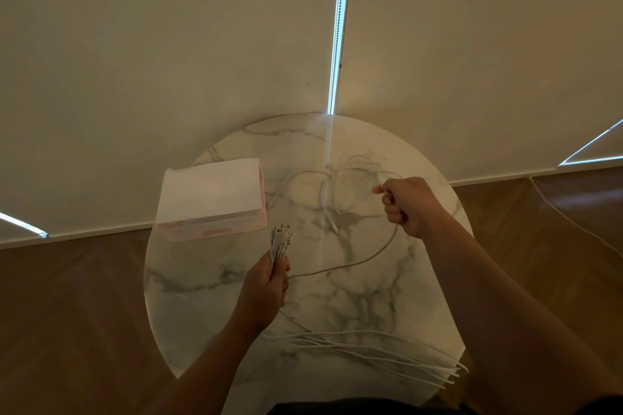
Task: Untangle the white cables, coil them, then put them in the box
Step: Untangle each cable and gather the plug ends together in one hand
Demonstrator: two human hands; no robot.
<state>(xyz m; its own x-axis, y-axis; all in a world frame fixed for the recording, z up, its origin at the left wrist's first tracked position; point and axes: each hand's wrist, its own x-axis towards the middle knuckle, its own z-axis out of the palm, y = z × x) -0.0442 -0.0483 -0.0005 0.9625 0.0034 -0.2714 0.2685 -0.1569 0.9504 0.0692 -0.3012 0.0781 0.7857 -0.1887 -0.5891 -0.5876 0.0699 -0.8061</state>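
Observation:
My left hand (269,283) is closed around a bundle of white cable ends (281,239), whose plugs stick up above my fingers. Their long strands (387,352) trail across the near side of the round marble table (337,307) and hang over its right edge. My right hand (409,205) is closed on one white cable (367,258) that sags in a curve back to my left hand. A loose tangle of white cables (333,189) lies on the far part of the table, left of my right hand. The translucent pink-tinted box (212,200) stands at the table's left edge.
The table stands close to pale roller blinds, with a bead chain (338,27) hanging in the bright gap between them. Wooden floor (74,313) surrounds the table. A thin white cord (573,222) runs across the floor at the right.

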